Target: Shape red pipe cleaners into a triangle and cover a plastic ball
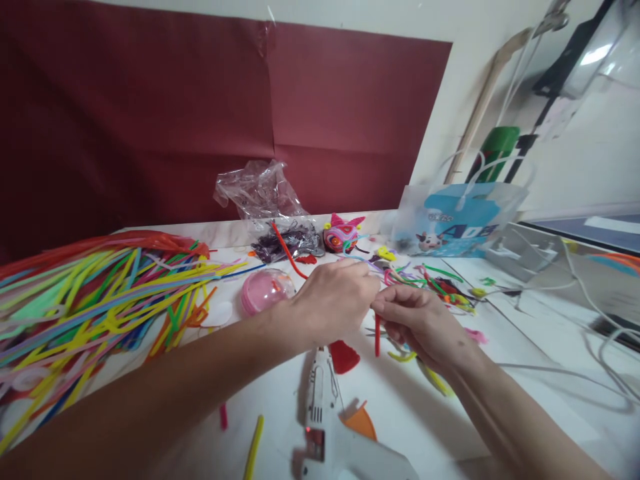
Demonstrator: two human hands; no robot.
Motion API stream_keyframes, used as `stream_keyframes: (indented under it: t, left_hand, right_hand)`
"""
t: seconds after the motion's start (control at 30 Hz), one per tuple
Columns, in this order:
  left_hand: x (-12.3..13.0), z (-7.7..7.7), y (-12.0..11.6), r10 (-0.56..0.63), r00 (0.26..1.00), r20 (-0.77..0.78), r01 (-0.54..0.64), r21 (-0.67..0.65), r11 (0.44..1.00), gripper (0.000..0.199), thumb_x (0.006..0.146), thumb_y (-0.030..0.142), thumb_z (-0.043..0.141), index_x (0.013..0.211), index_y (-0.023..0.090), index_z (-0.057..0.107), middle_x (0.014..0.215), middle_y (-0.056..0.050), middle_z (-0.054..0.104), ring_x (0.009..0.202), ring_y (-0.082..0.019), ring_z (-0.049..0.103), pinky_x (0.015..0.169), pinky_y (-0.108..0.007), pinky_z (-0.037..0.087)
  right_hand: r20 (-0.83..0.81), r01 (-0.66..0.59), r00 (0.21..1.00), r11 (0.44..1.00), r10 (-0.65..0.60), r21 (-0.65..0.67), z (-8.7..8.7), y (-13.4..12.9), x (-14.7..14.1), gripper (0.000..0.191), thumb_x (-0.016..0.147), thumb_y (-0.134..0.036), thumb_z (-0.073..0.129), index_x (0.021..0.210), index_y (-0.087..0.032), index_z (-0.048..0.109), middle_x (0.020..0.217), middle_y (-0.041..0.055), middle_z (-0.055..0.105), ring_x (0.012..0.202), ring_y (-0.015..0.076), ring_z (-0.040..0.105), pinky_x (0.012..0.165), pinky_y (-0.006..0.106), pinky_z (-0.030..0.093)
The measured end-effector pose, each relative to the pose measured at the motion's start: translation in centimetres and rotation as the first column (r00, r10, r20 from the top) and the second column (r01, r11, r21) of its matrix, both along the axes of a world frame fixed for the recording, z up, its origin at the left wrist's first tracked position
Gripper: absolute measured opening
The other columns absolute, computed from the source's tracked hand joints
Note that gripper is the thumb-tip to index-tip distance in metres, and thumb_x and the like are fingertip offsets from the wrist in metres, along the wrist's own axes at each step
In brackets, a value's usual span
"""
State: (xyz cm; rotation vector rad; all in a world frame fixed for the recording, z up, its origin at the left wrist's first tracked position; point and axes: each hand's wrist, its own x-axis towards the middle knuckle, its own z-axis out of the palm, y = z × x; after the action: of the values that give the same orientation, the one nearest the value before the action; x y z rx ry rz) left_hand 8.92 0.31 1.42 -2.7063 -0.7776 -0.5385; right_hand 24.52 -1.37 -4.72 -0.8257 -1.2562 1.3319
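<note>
My left hand (337, 293) is closed over a red pipe cleaner (289, 251), whose long end sticks out up and to the left. Right against it, my right hand (423, 320) pinches with thumb and forefinger. A short red pipe cleaner end (377, 335) hangs below the right fingertips; whether both ends belong to one piece is hidden by the fingers. Beneath the hands lies a white hot glue gun (317, 400) with a small red light. Beside its nozzle is a red fuzzy piece (344, 357), and an orange piece (361, 421) lies near its body.
Many coloured pipe cleaners (115, 300) are heaped on the left. A pink clear-topped capsule (265, 291), a clear plastic bag (265, 193) and a pink decorated figure (343, 233) stand behind the hands. A blue-white carrier bag (455, 220) and white cables (565, 377) are at right.
</note>
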Motion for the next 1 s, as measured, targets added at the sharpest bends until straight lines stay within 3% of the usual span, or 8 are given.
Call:
stream_keyframes:
  t: [0.17, 0.43, 0.77, 1.0]
  left_hand:
    - [0.4, 0.5, -0.2, 0.078, 0.986, 0.15, -0.054, -0.159, 0.986, 0.016, 0.075, 0.011, 0.047, 0.068, 0.014, 0.062, 0.069, -0.002, 0.061, 0.066, -0.014, 0.053, 0.062, -0.027, 0.04]
    - [0.7, 0.7, -0.5, 0.146, 0.92, 0.365, 0.009, -0.391, 0.92, 0.015, 0.069, 0.01, 0.05, 0.065, 0.015, 0.064, 0.063, 0.0, 0.06, 0.056, -0.01, 0.051, 0.054, -0.023, 0.036]
    - [0.6, 0.8, -0.7, 0.197, 0.862, 0.467, 0.117, -0.56, 0.82, 0.012, 0.067, 0.016, 0.053, 0.062, 0.014, 0.063, 0.058, 0.001, 0.061, 0.055, -0.01, 0.052, 0.052, -0.022, 0.038]
    - [0.9, 0.0, -0.2, 0.268, 0.808, 0.525, 0.227, -0.696, 0.681, 0.011, 0.067, 0.02, 0.053, 0.066, 0.015, 0.063, 0.064, -0.001, 0.064, 0.061, -0.012, 0.057, 0.056, -0.023, 0.042]
  right_hand:
    - [-0.122, 0.043, 0.992, 0.999, -0.041, 0.011, 0.7, -0.5, -0.4, 0.03, 0.057, -0.028, 0.085, 0.063, -0.008, 0.063, 0.047, 0.0011, 0.046, 0.036, 0.0059, 0.037, 0.031, 0.009, 0.031]
    - [-0.166, 0.056, 0.984, 0.998, -0.061, -0.039, 1.2, -0.9, -0.4, 0.034, 0.052, -0.028, 0.086, 0.06, -0.008, 0.061, 0.043, 0.0016, 0.046, 0.033, 0.0071, 0.039, 0.029, 0.01, 0.032]
    - [-0.252, -0.166, 0.954, 0.986, 0.161, 0.001, 0.9, -0.7, 0.0, 0.025, 0.065, -0.022, 0.084, 0.066, -0.01, 0.062, 0.052, 0.0017, 0.049, 0.036, 0.0083, 0.044, 0.033, 0.011, 0.039]
    - [-0.26, -0.227, 0.94, 0.974, 0.223, 0.014, 0.9, -0.9, 0.3, 0.023, 0.072, -0.022, 0.081, 0.067, -0.01, 0.062, 0.05, 0.0017, 0.049, 0.038, 0.0081, 0.044, 0.036, 0.012, 0.04]
